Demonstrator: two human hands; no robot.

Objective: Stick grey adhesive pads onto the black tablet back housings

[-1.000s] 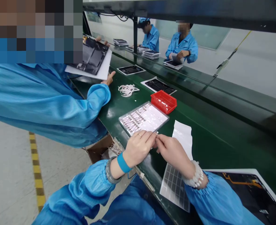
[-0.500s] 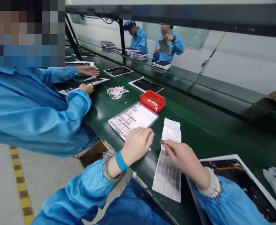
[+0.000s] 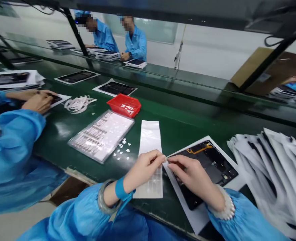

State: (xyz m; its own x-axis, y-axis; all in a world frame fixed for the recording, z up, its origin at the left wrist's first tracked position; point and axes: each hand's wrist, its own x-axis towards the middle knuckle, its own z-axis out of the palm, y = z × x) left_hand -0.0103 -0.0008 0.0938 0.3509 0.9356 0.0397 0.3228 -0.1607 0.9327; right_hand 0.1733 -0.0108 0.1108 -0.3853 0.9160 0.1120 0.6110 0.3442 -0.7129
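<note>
My left hand (image 3: 148, 169) is closed in a pinch above the strip of clear stickers (image 3: 150, 134), whose lower half carries a grid of rectangles. Meeting it almost fingertip to fingertip, my right hand (image 3: 192, 174) pinches a tiny piece (image 3: 165, 159) too small to name. Whatever lies between the left fingertips is hidden. Beneath and beside my right hand lies a black device panel (image 3: 223, 164) with an orange flex cable, on a white sheet. Left of the strip, a clear-edged tray (image 3: 120, 125) holds rows of small parts, with white scraps (image 3: 123, 146) beside it.
A red bin (image 3: 120, 102) with white bits stands behind the tray, near a heap of white strips (image 3: 77, 104). Stacked white sheets (image 3: 271, 167) fill the right. A co-worker's hands (image 3: 39, 100) work at the left; other people sit across the bench.
My view has swung right. My hands, apart before, are now together at the fingertips, the right one over by the black panel. More white scraps beside the tray are in sight.
</note>
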